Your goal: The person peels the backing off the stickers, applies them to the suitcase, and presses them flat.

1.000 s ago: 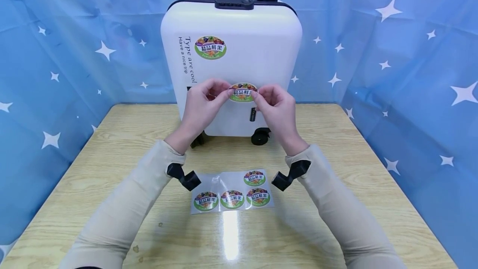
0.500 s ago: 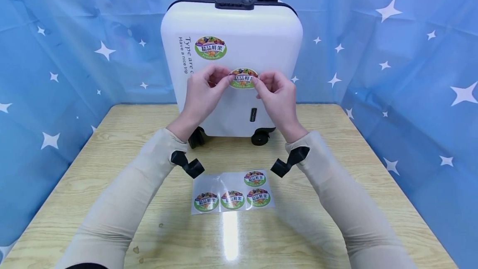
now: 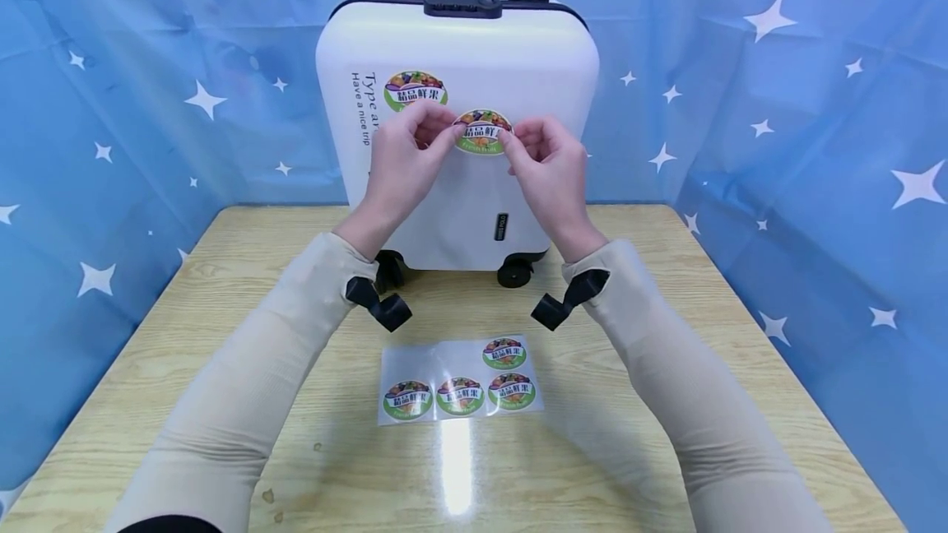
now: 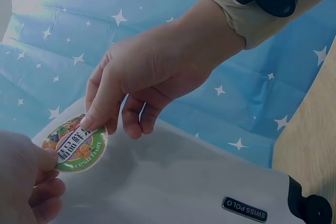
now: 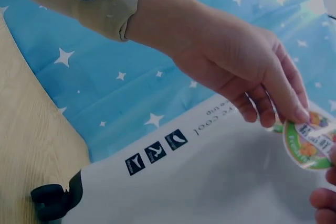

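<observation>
An oval fruit sticker (image 3: 481, 132) is stretched between my two hands in front of a white suitcase (image 3: 474, 204). My left hand (image 3: 407, 150) pinches its left edge between thumb and fingers. On the opposite edge, the thumb and fingers of my right hand (image 3: 550, 171) pinch it. Seen from the left wrist, the sticker (image 4: 79, 145) faces outward, its "Fresh fruit" lettering readable. A similar sticker (image 3: 415, 89) is on the suitcase's upper left, its lower part hidden behind my left hand. Whether the held sticker touches the suitcase cannot be told.
A clear sheet (image 3: 415, 359) with several more fruit stickers lies on the wooden table (image 3: 333, 451) below my hands. The suitcase stands on black wheels (image 3: 514, 274) at the back. Blue star-patterned cloth (image 3: 778, 105) encloses the table's back and sides.
Both hands have risen together along the suitcase front, carrying the sticker from about mid-height to its upper part. My left hand now covers part of the other sticker.
</observation>
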### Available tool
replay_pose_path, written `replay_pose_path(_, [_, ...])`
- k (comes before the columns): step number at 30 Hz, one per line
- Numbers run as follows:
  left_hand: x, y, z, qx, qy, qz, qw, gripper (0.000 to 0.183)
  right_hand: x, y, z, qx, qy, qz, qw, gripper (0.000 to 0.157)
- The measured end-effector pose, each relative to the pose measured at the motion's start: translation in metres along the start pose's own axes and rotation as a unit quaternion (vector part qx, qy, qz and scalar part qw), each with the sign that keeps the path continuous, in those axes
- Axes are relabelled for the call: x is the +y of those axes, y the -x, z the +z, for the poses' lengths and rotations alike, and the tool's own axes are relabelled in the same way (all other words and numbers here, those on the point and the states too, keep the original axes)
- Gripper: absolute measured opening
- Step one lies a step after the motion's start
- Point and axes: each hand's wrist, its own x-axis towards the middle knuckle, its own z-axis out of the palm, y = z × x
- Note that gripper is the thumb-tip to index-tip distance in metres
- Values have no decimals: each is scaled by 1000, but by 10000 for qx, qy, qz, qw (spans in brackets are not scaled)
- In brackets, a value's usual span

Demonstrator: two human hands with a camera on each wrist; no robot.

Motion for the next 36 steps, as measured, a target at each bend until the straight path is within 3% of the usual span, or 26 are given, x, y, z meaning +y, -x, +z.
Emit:
replay_pose_path(16, [6,-23,5,134,-595,-28,9981,21,-6,-22,0,283,246,204,9991,24])
replay_pose_path(36, [17,-32,12,350,-906,-361,9946,20,-9,-35,2,456,670,289,9963,22])
